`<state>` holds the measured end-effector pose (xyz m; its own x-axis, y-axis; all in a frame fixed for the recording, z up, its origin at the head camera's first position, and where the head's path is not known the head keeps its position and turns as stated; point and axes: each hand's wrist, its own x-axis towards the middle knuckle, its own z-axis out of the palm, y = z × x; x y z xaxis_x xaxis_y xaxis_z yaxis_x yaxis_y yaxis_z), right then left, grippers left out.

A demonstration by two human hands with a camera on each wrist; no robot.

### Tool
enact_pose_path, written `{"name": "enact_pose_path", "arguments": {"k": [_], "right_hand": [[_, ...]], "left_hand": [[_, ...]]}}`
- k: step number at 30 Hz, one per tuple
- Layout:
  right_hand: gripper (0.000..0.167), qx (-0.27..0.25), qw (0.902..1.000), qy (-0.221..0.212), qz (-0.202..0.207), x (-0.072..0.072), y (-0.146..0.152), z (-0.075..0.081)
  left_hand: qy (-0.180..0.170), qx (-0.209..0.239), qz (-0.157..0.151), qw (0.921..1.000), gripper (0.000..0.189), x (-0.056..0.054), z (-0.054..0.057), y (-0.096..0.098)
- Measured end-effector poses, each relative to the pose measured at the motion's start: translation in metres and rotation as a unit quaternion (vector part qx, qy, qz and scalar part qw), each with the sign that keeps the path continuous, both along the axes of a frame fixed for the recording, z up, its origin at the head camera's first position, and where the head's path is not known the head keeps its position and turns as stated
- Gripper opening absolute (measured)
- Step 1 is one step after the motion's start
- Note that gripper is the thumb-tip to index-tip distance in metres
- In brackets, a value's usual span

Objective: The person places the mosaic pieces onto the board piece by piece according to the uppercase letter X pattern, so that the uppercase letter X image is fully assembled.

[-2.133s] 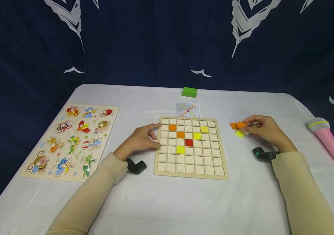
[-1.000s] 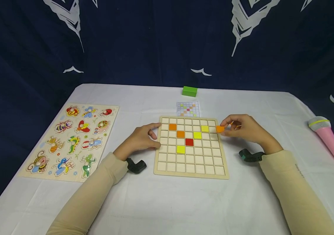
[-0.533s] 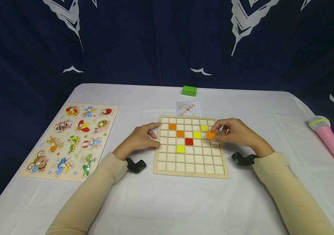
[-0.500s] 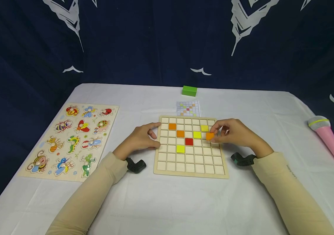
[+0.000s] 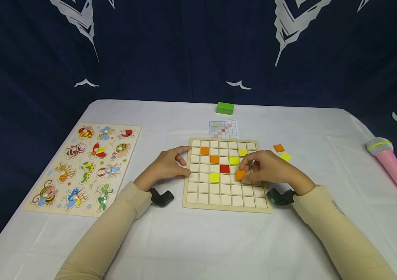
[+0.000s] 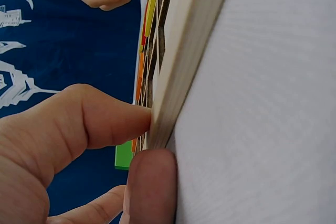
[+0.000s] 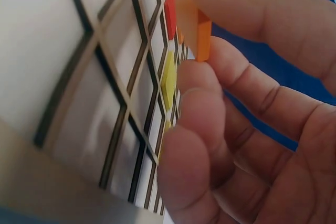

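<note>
In the head view, a wooden grid board [image 5: 203, 198] lies mid-table, with several orange, yellow and red tiles in its squares. My right hand [image 5: 268, 167] pinches an orange tile [image 5: 240, 174] between thumb and fingertips over the board's right half, below and right of the red tile [image 5: 224, 168]. The right wrist view shows this orange tile [image 7: 203, 38] tilted out from the grid. My left hand [image 5: 165, 165] stays at the board's left edge, where thumb and a fingertip touch the side. Up close in the left wrist view, its thumb [image 6: 118, 121] presses the wooden rim.
Right of the board lie a loose orange tile [image 5: 279, 148] and a yellow tile [image 5: 285, 156]. A printed pattern card [image 5: 223, 129] and a green block [image 5: 225, 108] sit behind it. An insect puzzle [image 5: 86, 171] is at left, a pink microphone [image 5: 394, 171] at far right.
My right hand has picked the orange tile from the small pile at right and carried it left and nearer over the board. The left hand has not moved.
</note>
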<state>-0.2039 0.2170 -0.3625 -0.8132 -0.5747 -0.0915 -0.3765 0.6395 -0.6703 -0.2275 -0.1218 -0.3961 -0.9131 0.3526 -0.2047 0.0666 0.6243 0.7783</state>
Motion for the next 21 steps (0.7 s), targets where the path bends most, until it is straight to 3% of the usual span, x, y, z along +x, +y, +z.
{"name": "enact_pose_path", "arguments": {"k": [21], "right_hand": [[0.021,0.011,0.9995,0.019,0.021,0.001,-0.011,-0.016]], "left_hand": [[0.003,-0.003,0.004,1.0000,0.089,0.000,-0.001,0.000]]}}
